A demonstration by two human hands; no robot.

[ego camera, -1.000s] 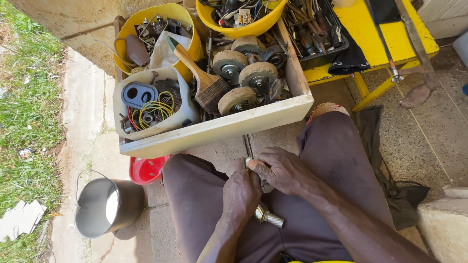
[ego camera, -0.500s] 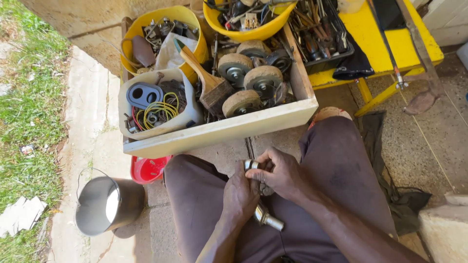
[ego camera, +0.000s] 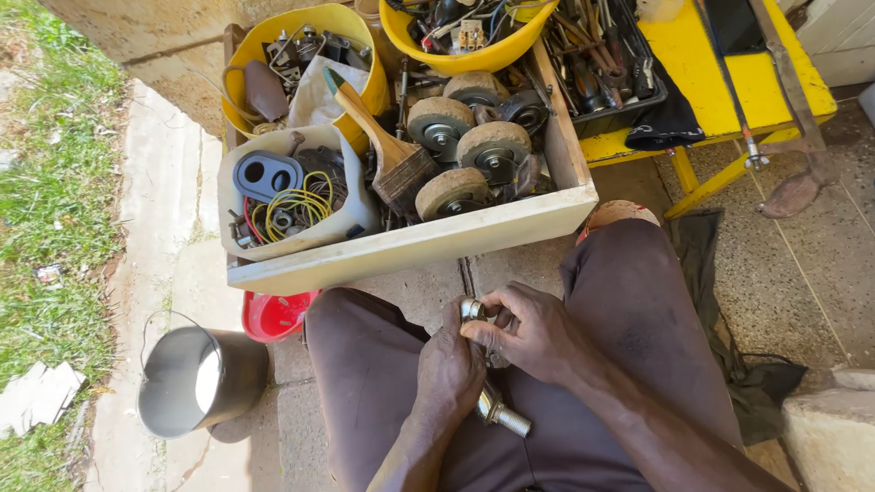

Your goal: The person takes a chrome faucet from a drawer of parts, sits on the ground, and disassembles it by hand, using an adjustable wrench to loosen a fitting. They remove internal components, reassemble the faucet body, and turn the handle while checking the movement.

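Note:
My left hand is wrapped around a chrome metal fitting whose threaded end sticks out below the palm, over my lap. My right hand pinches the fitting's upper end with thumb and fingers. Both hands sit between my knees, just in front of a wooden box. The middle of the fitting is hidden inside my left fist.
The wooden box holds several worn wheels, a brush, a white tub of wires and two yellow bowls of parts. A yellow stand with a tool tray stands right. A metal bucket and red lid sit left.
The view has shifted slightly. My right hand's fingers have closed further around the fitting's top end; my left hand keeps its grip.

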